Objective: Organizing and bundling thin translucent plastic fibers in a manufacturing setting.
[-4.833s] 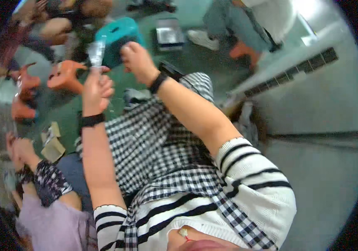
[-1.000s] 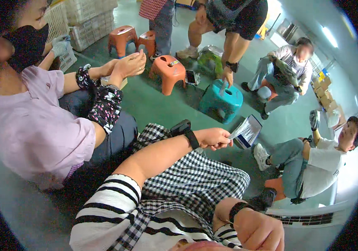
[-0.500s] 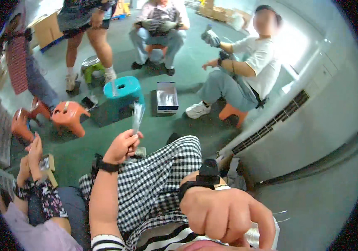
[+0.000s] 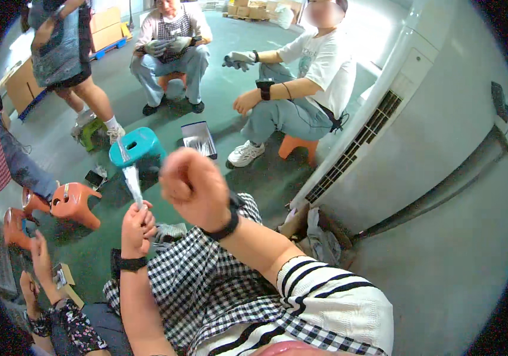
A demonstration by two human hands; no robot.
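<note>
One thin clear strip (image 4: 130, 181) is being pinched by the left hand (image 4: 137, 222); the right hand (image 4: 191, 184), a fist, is holding nothing seen.

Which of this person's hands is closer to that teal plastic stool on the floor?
Left. The left hand, gripping a thin clear packet, sits just below the teal stool in the picture. The right hand, a raised fist, is off to the stool's right.

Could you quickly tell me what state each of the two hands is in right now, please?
Left hand: closed on a thin clear plastic strip.
Right hand: closed in a fist; nothing visible in it.
</note>
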